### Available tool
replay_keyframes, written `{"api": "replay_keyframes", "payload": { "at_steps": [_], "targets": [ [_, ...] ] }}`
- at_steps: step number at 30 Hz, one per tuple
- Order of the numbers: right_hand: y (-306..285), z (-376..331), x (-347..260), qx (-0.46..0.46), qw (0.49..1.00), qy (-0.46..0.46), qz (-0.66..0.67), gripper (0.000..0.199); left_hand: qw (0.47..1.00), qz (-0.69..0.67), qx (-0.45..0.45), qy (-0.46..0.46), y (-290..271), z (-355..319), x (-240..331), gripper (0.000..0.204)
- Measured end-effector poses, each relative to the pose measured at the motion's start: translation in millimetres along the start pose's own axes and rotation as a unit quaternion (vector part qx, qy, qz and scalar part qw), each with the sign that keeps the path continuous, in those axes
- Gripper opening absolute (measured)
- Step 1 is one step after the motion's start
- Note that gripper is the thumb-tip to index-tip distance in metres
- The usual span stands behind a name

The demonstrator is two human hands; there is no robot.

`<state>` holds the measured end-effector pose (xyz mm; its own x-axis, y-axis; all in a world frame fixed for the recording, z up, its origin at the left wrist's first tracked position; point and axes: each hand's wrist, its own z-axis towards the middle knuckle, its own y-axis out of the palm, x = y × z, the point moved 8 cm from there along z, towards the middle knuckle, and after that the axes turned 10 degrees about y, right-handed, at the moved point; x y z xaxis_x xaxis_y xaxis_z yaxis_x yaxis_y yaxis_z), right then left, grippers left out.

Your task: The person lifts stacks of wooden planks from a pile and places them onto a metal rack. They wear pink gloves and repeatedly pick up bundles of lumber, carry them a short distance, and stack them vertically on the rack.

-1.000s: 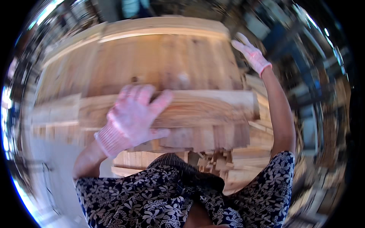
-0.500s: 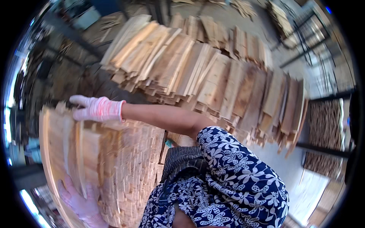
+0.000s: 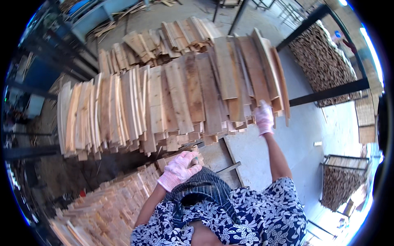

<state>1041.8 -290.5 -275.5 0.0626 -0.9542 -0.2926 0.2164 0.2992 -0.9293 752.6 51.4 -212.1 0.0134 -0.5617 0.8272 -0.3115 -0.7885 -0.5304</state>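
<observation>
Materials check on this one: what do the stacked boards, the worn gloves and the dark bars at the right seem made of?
Boards: wood, apparently unvarnished; grain and knots show on matte faces.
Gloves: probably knitted fabric, matte, mottled pink and white; the fibre can't be told.
Dark bars: likely painted metal, being straight, square-edged and evenly dark, though painted wood isn't ruled out.
</observation>
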Motion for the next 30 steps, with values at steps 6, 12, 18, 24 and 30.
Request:
{"api": "replay_keyframes", "payload": {
  "at_steps": [6,12,18,24,30],
  "targets": [
    [-26.6,98.6,99.2,-0.057,0.975,0.212,0.024,0.065,0.966,-0.233,-0.106,-0.025,60.1,165.1,-40.0,0.065],
    [-9.6,111.2,119.9,-0.158,0.936,0.294,0.115,0.080,0.981,-0.100,0.086,-0.142,56.4,356.7,-109.9,0.096],
    [-7.0,120.6,151.6,-0.174,0.937,0.299,0.055,0.081,0.965,-0.054,0.157,-0.204,64.4,409.0,-115.7,0.090],
    [2.1,120.8,161.9,-0.189,0.924,0.319,0.089,0.084,0.958,-0.158,0.040,-0.235,66.9,408.5,-133.8,0.073],
    [1.3,117.4,153.1,-0.191,0.926,0.320,0.069,0.082,0.919,-0.323,0.038,-0.223,83.3,422.8,-97.3,0.078]
  ]
}}
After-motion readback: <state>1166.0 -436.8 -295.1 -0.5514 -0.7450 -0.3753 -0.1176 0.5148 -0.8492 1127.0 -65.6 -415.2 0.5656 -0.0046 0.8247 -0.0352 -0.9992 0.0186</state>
